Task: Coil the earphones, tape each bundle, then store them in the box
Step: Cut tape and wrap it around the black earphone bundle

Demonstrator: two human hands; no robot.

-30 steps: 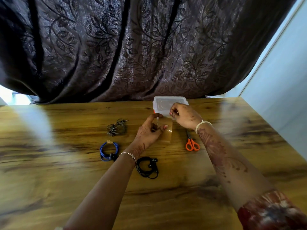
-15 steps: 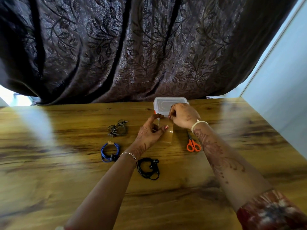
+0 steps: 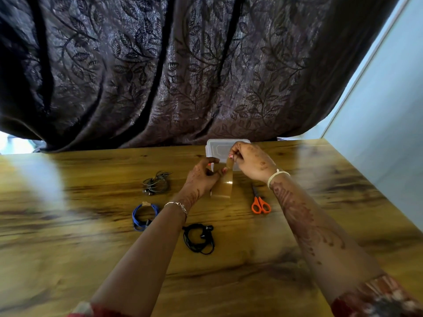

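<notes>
My left hand grips a roll of brown tape held upright above the table. My right hand pinches the tape's free end and holds it pulled up from the roll. Three coiled earphones lie on the table: a grey bundle at the back left, a blue bundle with a piece of tape on it, and a black bundle just right of my left forearm. The clear plastic box with its lid on stands behind my hands.
Orange-handled scissors lie closed on the wooden table under my right wrist. A dark patterned curtain hangs behind the table's far edge. A pale wall runs along the right side.
My right hand has drawn the tape end a little further up and away from the roll. The left hand and the earphone bundles stay where they were.
</notes>
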